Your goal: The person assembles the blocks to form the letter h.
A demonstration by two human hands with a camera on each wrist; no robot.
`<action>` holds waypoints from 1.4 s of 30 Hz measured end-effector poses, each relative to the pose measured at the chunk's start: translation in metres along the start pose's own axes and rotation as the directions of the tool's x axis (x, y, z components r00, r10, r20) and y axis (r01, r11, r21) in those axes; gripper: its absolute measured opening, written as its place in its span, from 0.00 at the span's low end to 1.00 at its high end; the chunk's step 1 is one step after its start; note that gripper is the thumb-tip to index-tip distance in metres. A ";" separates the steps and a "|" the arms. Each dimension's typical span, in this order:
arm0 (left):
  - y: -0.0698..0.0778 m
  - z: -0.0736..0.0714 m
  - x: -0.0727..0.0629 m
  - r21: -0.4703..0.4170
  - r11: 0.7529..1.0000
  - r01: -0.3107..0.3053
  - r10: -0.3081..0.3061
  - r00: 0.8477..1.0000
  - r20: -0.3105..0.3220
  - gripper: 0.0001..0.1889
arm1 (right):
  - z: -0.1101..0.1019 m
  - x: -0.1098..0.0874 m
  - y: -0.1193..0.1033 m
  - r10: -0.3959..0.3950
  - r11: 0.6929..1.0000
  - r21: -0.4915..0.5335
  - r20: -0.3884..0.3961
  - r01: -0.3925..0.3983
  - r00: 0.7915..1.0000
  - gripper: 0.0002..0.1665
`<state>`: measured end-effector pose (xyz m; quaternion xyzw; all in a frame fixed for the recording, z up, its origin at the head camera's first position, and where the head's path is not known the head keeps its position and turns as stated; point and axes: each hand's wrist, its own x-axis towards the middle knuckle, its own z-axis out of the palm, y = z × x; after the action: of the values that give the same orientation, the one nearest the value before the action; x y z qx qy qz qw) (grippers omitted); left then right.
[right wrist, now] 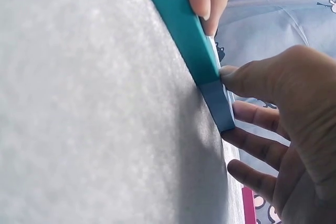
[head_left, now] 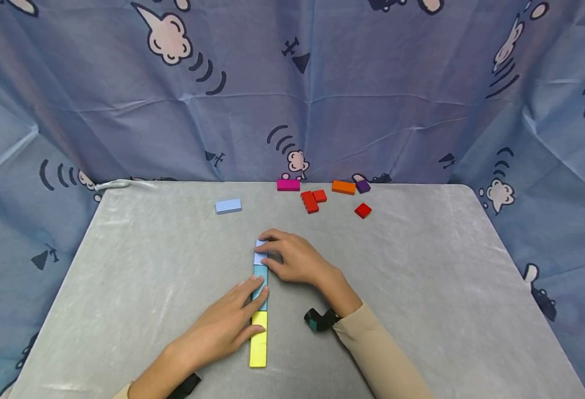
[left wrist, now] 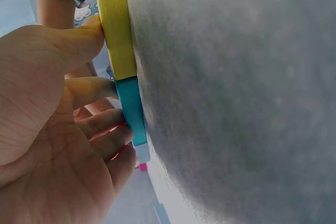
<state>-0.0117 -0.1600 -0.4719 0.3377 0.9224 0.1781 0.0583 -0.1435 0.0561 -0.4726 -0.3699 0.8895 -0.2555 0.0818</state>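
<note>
A straight row of flat blocks runs away from me on the table: a yellow block (head_left: pixel 258 354) nearest, a teal block (head_left: pixel 260 271) in the middle, a light blue block (right wrist: pixel 216 106) at the far end. My left hand (head_left: pixel 222 321) lies over the row from the left, fingers fairly straight on the teal block and thumb on the yellow one. From the right, my right hand (head_left: pixel 296 257) pinches the light blue block, its thumb by the joint with the teal block and fingertips around the far end. Fingers cover parts of the teal and light blue blocks.
Near the table's back edge lie another light blue block (head_left: pixel 228 206), a magenta block (head_left: pixel 288 185), an orange block (head_left: pixel 344 187), a purple block (head_left: pixel 363 187) and several small red blocks (head_left: pixel 362 210). A patterned blue curtain (head_left: pixel 372 111) hangs behind and along both sides.
</note>
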 end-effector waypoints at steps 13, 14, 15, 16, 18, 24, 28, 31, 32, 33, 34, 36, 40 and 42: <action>0.000 0.000 0.000 -0.007 1.000 0.002 -0.002 1.000 0.000 0.35 | 0.001 0.000 0.003 -0.020 1.000 -0.006 -0.003 0.020 1.000 0.19; 0.000 0.000 0.000 -0.006 1.000 0.002 -0.002 1.000 -0.001 0.35 | 0.001 0.000 0.003 -0.020 1.000 -0.006 -0.005 0.020 1.000 0.19; 0.000 0.000 0.000 -0.006 1.000 0.001 -0.001 1.000 -0.002 0.35 | 0.001 0.000 0.004 -0.021 1.000 -0.007 -0.005 0.021 1.000 0.19; 0.000 0.000 0.000 -0.006 1.000 0.000 0.000 1.000 -0.002 0.35 | 0.001 0.000 0.004 -0.023 1.000 -0.007 -0.006 0.023 1.000 0.19; 0.000 0.000 0.000 -0.006 1.000 -0.002 0.002 1.000 -0.002 0.35 | 0.001 0.000 0.004 -0.026 1.000 -0.007 -0.008 0.026 1.000 0.19; 0.000 0.000 0.000 -0.012 1.000 0.002 -0.002 1.000 0.007 0.35 | 0.002 -0.001 0.004 -0.021 1.000 0.003 -0.008 0.021 1.000 0.19; 0.000 0.000 0.000 -0.020 1.000 0.008 -0.008 1.000 0.012 0.35 | 0.002 -0.001 0.003 -0.013 1.000 0.017 -0.003 0.013 1.000 0.19; 0.000 0.000 -0.001 -0.023 1.000 0.012 -0.011 1.000 0.012 0.35 | 0.002 0.000 0.002 -0.009 1.000 0.016 0.001 0.009 1.000 0.18; 0.000 0.000 -0.001 -0.023 1.000 0.011 -0.011 1.000 0.012 0.35 | 0.002 0.000 0.002 -0.010 1.000 0.014 -0.001 0.010 1.000 0.18; 0.000 0.000 -0.001 -0.022 1.000 0.012 -0.012 1.000 0.011 0.35 | 0.002 0.000 0.002 -0.014 1.000 0.011 -0.006 0.014 1.000 0.18; 0.000 0.000 -0.001 -0.021 1.000 0.012 -0.012 1.000 0.010 0.35 | 0.002 0.000 0.002 -0.017 1.000 0.009 -0.011 0.017 1.000 0.18; 0.000 0.000 0.000 -0.018 1.000 0.012 -0.012 1.000 0.011 0.36 | 0.003 0.000 0.002 -0.023 1.000 0.011 -0.024 0.023 0.999 0.18; 0.000 -0.001 0.001 -0.024 1.000 0.015 -0.014 1.000 0.018 0.36 | 0.003 0.002 -0.001 -0.031 0.999 0.017 -0.056 0.032 0.998 0.18; 0.000 -0.002 0.001 -0.029 0.999 0.021 -0.021 1.000 0.020 0.36 | 0.003 0.005 -0.003 -0.041 0.999 0.024 -0.071 0.043 0.997 0.18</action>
<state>-0.0124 -0.1600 -0.4705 0.3288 0.9226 0.1875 0.0742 -0.1441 0.0496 -0.4733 -0.3781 0.8806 -0.2815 0.0496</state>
